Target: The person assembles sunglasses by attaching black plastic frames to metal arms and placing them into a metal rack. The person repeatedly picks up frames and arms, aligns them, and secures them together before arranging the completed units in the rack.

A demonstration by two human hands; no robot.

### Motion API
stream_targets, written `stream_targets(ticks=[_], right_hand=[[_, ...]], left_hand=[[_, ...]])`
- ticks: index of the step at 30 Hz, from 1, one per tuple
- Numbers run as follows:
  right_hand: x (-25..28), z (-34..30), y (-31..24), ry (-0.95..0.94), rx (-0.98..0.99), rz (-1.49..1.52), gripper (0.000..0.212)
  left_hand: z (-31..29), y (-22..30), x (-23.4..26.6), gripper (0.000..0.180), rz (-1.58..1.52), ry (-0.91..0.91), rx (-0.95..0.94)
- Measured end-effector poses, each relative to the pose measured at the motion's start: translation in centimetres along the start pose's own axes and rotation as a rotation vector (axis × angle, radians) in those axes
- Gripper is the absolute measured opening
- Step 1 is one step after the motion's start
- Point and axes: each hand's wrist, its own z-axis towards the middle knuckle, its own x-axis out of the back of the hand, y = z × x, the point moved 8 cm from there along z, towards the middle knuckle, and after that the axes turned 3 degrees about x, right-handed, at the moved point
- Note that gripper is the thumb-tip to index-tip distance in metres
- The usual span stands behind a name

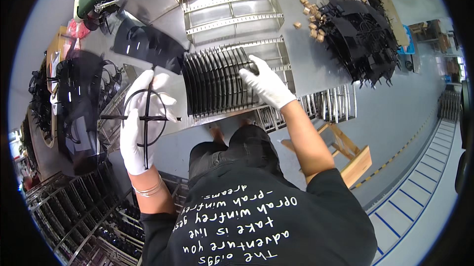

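In my white-gloved left hand [136, 132], at the left of my body, is a thin black ring with two long crossed bars [147, 118]. The fingers are curled round it from behind. A metal rack [284, 61] lies on the bench in front of me, holding a close row of curved black pieces [212, 81]. My gloved right hand [269, 84] reaches to the right end of that row. Its thumb and forefinger sit on either side of the edge of the last curved piece, whose lower part the hand hides.
Another metal rack [232, 6] stands behind the first. Dark sheets and black parts [360, 36] pile up at the right, beside small tan blocks [313, 19]. More dark sheets [81, 103] lie at the left. A wooden stool [355, 167] and metal racks [94, 211] stand below.
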Motion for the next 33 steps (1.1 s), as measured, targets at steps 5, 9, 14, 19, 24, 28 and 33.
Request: stream_targets(ticks=[5, 9, 14, 19, 24, 28, 33], right_hand=[[3.2, -4.8, -18.7, 0.045, 0.519, -0.348, 0.084], [0.7, -7.1, -16.4, -0.281, 0.599, 0.181, 0.073], [5.9, -2.1, -0.8, -0.182, -0.03, 0.779, 0.041], [3.6, 0.3, -0.1, -0.132, -0.289, 0.687, 0.059], [2.7, 0.8, -3.1, -0.018, -0.104, 0.607, 0.049], [2.7, 1.4, -2.8, -0.127, -0.193, 0.392, 0.052], [0.2, 4.0, 2.0, 0.067, 0.134, -0.076, 0.053]], left_hand=[[0.5, 0.3, -5.8, 0.079, -0.143, -0.273, 0.3], [-1.3, 0.6, -9.1, 0.056, 0.003, -0.941, 0.44], [-2.9, 0.3, 0.5, 0.082, 0.207, -0.343, 0.416], [-2.4, -3.0, -0.8, 0.098, 0.079, -0.261, 0.403], [-2.5, -4.4, 2.3, 0.115, -0.39, -0.187, 0.503], [-3.0, -4.4, 2.8, 0.077, -0.314, -0.144, 0.458], [-2.3, -3.9, 1.5, 0.058, -0.054, -0.199, 0.356]])
